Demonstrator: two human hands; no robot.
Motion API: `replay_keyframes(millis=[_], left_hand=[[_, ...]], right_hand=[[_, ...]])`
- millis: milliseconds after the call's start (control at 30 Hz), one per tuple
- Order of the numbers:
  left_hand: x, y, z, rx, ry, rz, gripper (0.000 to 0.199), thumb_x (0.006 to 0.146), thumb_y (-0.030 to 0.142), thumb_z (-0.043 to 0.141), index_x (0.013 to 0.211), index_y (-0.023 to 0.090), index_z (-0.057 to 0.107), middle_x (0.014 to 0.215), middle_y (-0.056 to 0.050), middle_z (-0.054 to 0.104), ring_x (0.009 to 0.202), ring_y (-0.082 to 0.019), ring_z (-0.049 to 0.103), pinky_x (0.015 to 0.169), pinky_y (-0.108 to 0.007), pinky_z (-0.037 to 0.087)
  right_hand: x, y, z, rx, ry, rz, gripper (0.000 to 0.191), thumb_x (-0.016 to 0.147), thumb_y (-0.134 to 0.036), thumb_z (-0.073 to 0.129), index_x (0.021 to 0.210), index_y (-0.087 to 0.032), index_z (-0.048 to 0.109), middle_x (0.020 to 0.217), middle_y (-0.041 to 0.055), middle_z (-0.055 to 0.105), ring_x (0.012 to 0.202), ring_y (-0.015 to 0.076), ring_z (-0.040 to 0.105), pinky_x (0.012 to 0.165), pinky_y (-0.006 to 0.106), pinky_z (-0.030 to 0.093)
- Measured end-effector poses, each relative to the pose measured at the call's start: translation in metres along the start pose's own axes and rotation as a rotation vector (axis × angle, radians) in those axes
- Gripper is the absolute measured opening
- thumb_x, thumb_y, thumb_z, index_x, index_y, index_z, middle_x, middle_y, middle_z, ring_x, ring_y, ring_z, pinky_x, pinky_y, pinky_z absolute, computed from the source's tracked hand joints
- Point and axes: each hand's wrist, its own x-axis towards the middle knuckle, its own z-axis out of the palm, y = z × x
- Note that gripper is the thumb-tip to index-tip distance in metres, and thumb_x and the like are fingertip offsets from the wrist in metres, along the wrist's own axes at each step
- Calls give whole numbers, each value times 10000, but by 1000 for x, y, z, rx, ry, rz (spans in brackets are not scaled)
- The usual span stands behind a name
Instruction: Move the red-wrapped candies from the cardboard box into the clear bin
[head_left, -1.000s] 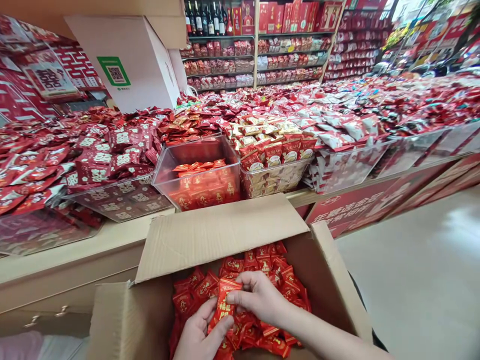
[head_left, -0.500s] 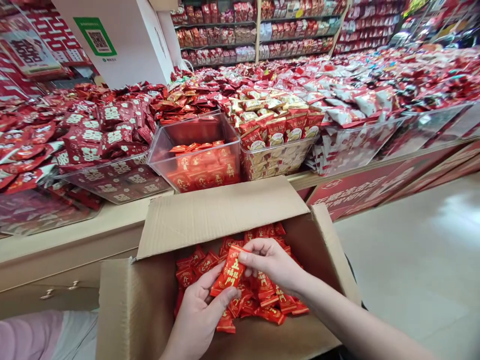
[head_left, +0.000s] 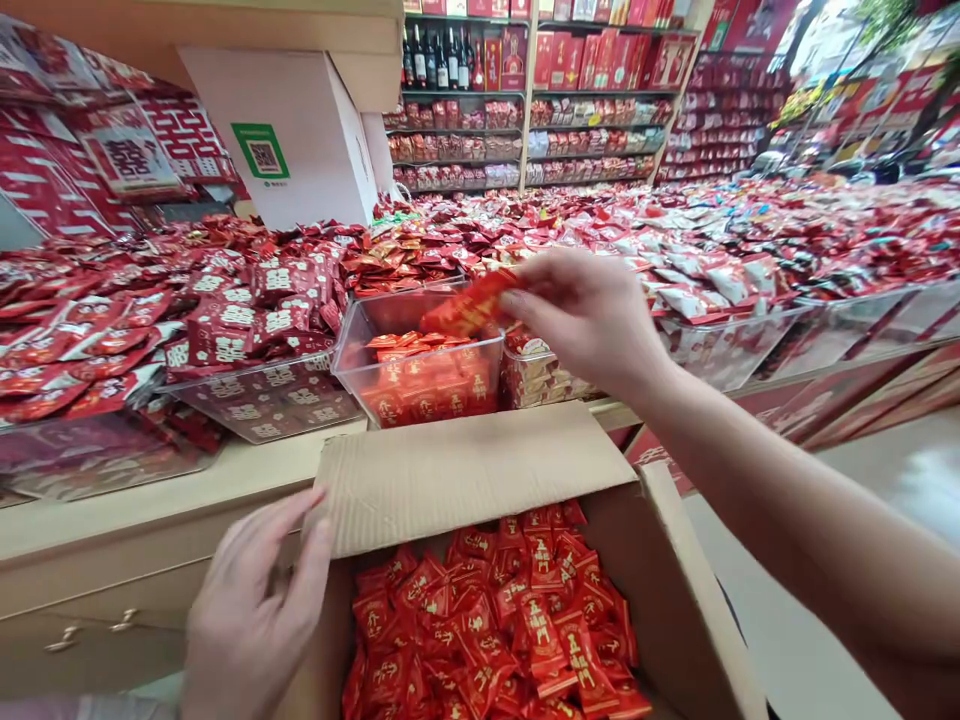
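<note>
My right hand pinches a red candy packet by one end, above the clear plastic bin. Inside that bin, red packets lie in rows. Below, an open cardboard box holds a heap of loose red packets with gold characters. At the box's left flap is my left hand, fingers apart and slightly blurred, with nothing in it; whether the fingertips touch the cardboard I cannot tell.
Bins of maroon packets stand left of the clear bin; more packet bins run to the right. A white column with a QR code rises behind. Drawers are at the lower left, shelves at the back.
My right hand has lifted the packet up and forward from over the box to over the bin. My left hand has let go of it and moved left. The view has tilted up.
</note>
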Motion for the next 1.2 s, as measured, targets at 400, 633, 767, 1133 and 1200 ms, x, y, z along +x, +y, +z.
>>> replay_keyframes(millis=[400,633,767,1133,1200], left_hand=[[8,-21,13,125,-83,300,178,749,244,526,901,178,592,1001,-79,615,973,-217,513,836,-388,428],[7,-21,14,122,-75,298,180,744,228,536,907,175,591,1000,-82,614,978,-220,506,832,-397,433],[6,-20,13,107,-66,290,172,741,229,543,897,177,594,997,-78,618,973,-217,509,839,-399,427],[7,-20,14,102,-66,302,173,739,229,546,895,173,595,998,-77,617,978,-217,511,848,-390,425],[7,-20,14,102,-65,300,172,739,233,545,894,177,595,995,-74,620,975,-215,516,849,-388,426]], right_hand=[[95,43,74,-561,-747,-73,182,659,-175,599,828,-147,660,730,32,637,672,133,547,583,218,374],[96,35,87,-704,-1031,-27,294,647,-132,571,936,-131,628,881,56,639,705,147,543,540,219,359],[96,37,97,-752,-1127,0,326,631,-131,558,948,-126,634,905,71,638,709,163,546,518,231,356],[102,51,110,-736,-1321,52,509,525,-409,677,925,-95,654,836,71,638,667,170,533,541,254,370],[101,54,111,-737,-1336,52,531,511,-441,678,919,-102,655,827,64,637,665,168,532,543,253,369]])
